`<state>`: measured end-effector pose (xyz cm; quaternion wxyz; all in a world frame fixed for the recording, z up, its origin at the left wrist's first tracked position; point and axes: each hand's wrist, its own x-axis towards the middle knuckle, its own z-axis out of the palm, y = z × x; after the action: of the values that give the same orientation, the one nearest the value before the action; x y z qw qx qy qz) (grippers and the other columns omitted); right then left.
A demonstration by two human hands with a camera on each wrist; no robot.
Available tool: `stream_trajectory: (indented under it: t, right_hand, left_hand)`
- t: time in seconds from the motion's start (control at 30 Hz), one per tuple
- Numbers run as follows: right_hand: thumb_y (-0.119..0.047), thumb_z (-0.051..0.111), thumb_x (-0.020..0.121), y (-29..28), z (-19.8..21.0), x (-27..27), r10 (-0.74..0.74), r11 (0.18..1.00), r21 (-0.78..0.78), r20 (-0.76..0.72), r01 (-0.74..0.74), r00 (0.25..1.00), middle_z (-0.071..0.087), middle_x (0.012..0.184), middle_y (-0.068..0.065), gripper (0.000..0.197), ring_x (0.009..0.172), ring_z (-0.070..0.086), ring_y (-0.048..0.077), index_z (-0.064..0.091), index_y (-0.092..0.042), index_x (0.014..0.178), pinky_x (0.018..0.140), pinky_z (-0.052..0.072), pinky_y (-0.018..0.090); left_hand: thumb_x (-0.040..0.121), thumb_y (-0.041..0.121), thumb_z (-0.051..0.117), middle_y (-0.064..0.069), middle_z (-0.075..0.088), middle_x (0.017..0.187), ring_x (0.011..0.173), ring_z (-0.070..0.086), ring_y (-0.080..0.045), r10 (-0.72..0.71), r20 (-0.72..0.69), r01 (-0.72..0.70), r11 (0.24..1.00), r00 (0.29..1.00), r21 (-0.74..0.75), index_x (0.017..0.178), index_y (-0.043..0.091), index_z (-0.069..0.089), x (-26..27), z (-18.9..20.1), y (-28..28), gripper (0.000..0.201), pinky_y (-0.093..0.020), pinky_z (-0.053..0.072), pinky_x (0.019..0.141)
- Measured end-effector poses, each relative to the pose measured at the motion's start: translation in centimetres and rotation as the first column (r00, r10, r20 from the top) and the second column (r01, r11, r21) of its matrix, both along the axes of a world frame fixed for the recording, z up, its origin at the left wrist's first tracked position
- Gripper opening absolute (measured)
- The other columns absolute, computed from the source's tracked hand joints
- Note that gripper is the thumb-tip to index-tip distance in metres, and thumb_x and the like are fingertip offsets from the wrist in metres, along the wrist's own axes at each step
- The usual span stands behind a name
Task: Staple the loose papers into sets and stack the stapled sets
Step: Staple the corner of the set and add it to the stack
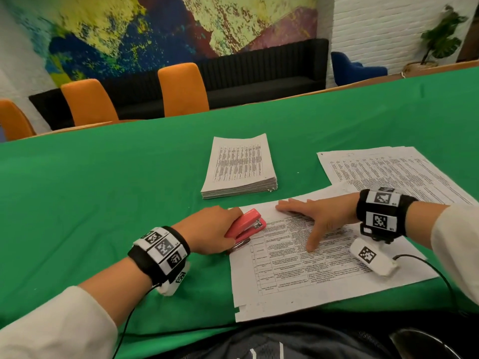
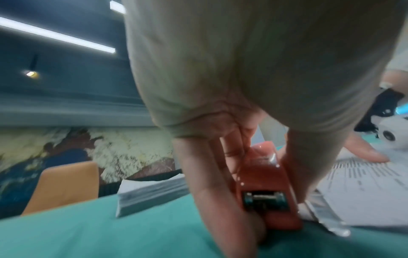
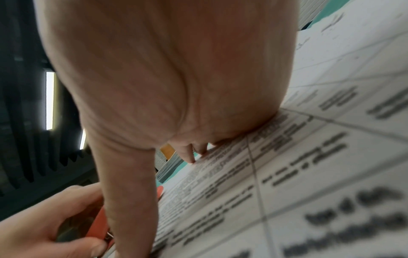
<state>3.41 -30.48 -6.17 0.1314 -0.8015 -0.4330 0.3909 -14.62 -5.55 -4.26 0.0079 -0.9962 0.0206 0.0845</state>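
Gripping the red stapler (image 1: 246, 226) w/ my left hand (image 1: 210, 230), fingers curled round its body, nose set over the top-left corner of the paper set (image 1: 311, 265) right in front of me. In the left wrist view the stapler (image 2: 264, 188) sits low on the cloth, thumb on one side, fingers on the other; can't tell if it's pressed fully down. My right hand (image 1: 318, 216) lies flat on the same set, fingers spread and straight, thumb pointing toward me, pinning the sheets to the green tablecloth (image 1: 129, 182). Right wrist view shows palm + fingers (image 3: 189, 157) touching the printed table on the page.

Beyond the stapler, near the table's middle, a neat thick stack of papers (image 1: 239, 168). To the right, a looser fanned spread of sheets (image 1: 388, 167), partly under my right wrist. Far side: orange chairs (image 1: 181, 89), black bench (image 1: 259, 76), painted wall.
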Motion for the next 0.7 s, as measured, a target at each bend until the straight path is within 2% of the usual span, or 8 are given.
stream_trajectory:
  t: [0.1, 0.2, 0.27, 0.33, 0.43, 0.5, 0.6, 0.7]
  right_hand:
    - [-0.046, 0.089, 0.077, 0.1, 0.0, -0.3, -0.048, 0.999, 0.015, -0.071, 0.05, 0.996, -0.001, 0.172, -0.019, 0.114, 0.158, 0.011, 0.019, 0.011, -0.052, 0.161, 0.13, 0.01, 0.049]
    - [-0.043, 0.082, 0.085, 0.8, 0.5, -1.6, -0.14, 0.973, 0.162, -0.141, 0.162, 0.98, 0.027, 0.168, -0.009, 0.096, 0.145, 0.037, 0.015, 0.025, -0.036, 0.162, 0.122, 0.03, 0.037]
    - [-0.046, 0.078, 0.089, 2.0, 0.9, -2.9, -0.259, 0.898, 0.334, -0.123, 0.285, 0.958, 0.039, 0.159, -0.01, 0.083, 0.14, 0.043, 0.012, 0.035, -0.032, 0.158, 0.115, 0.037, 0.035]
    - [-0.043, 0.07, 0.096, 3.5, 1.3, -4.1, -0.335, 0.789, 0.453, -0.25, 0.416, 0.908, 0.046, 0.157, -0.006, 0.067, 0.143, 0.045, 0.014, 0.044, -0.026, 0.155, 0.118, 0.038, 0.038]
    - [-0.027, 0.058, 0.106, 5.7, 1.9, -6.0, -0.271, 0.63, 0.412, -0.678, 0.658, 0.683, 0.069, 0.131, 0.02, 0.037, 0.119, 0.066, 0.024, 0.064, -0.005, 0.135, 0.109, 0.05, 0.043]
    - [-0.02, 0.054, 0.108, 6.7, 2.1, -7.2, -0.218, 0.541, 0.374, -0.803, 0.753, 0.555, 0.074, 0.113, 0.026, 0.033, 0.101, 0.073, 0.03, 0.07, 0.004, 0.123, 0.097, 0.06, 0.044]
    - [-0.017, 0.055, 0.107, 7.7, 2.0, -8.2, -0.28, 0.443, 0.416, -0.777, 0.794, 0.563, 0.077, 0.101, 0.02, 0.029, 0.085, 0.077, 0.025, 0.074, 0.004, 0.115, 0.074, 0.065, 0.036]
    - [-0.014, 0.058, 0.106, 7.7, 1.7, -8.7, -0.303, 0.433, 0.433, -0.756, 0.79, 0.58, 0.079, 0.1, 0.018, 0.026, 0.092, 0.079, 0.025, 0.074, 0.004, 0.113, 0.075, 0.066, 0.036]
  left_hand:
    - [0.091, 0.035, 0.065, 0.005, 0.061, 0.087, 0.073, 0.058, -0.016, 0.056, 0.042, -0.053, 0.996, 0.998, -0.074, 0.115, 0.026, 0.052, -0.5, 0.3, 0.3, 0.029, -0.034, 0.047, 0.062]
    - [0.089, 0.034, 0.07, 0.004, 0.064, 0.09, 0.073, 0.064, -0.02, 0.13, 0.092, -0.11, 0.974, 0.987, -0.198, 0.109, 0.029, 0.051, -0.2, 1.8, 0.1, 0.028, -0.034, 0.052, 0.059]
    - [0.088, 0.03, 0.076, 0.002, 0.07, 0.093, 0.067, 0.071, -0.016, 0.228, 0.111, -0.169, 0.905, 0.967, -0.39, 0.111, 0.025, 0.054, 0.2, 2.9, -0.2, 0.033, -0.033, 0.059, 0.053]
    - [0.085, 0.027, 0.084, -0.001, 0.075, 0.087, 0.062, 0.075, -0.015, 0.313, 0.121, -0.194, 0.803, 0.942, -0.563, 0.11, 0.021, 0.055, 0.5, 3.9, -0.7, 0.038, -0.039, 0.064, 0.055]
    - [0.079, 0.027, 0.092, -0.005, 0.078, 0.078, 0.062, 0.077, -0.021, 0.392, 0.129, -0.189, 0.674, 0.911, -0.715, 0.106, 0.016, 0.053, 0.9, 4.5, -1.8, 0.048, -0.043, 0.065, 0.058]
    - [0.076, 0.028, 0.094, -0.007, 0.077, 0.076, 0.061, 0.076, -0.024, 0.435, 0.14, -0.179, 0.614, 0.889, -0.769, 0.104, 0.011, 0.052, 1.0, 4.5, -2.6, 0.054, -0.043, 0.064, 0.056]
    - [0.075, 0.033, 0.094, -0.007, 0.074, 0.079, 0.058, 0.076, -0.023, 0.511, 0.176, -0.179, 0.572, 0.841, -0.8, 0.102, 0.009, 0.053, 0.9, 4.3, -3.5, 0.054, -0.044, 0.064, 0.054]
    - [0.076, 0.036, 0.093, -0.008, 0.075, 0.081, 0.059, 0.076, -0.024, 0.58, 0.188, -0.176, 0.513, 0.793, -0.84, 0.103, 0.008, 0.053, 0.9, 4.2, -3.7, 0.056, -0.046, 0.064, 0.055]
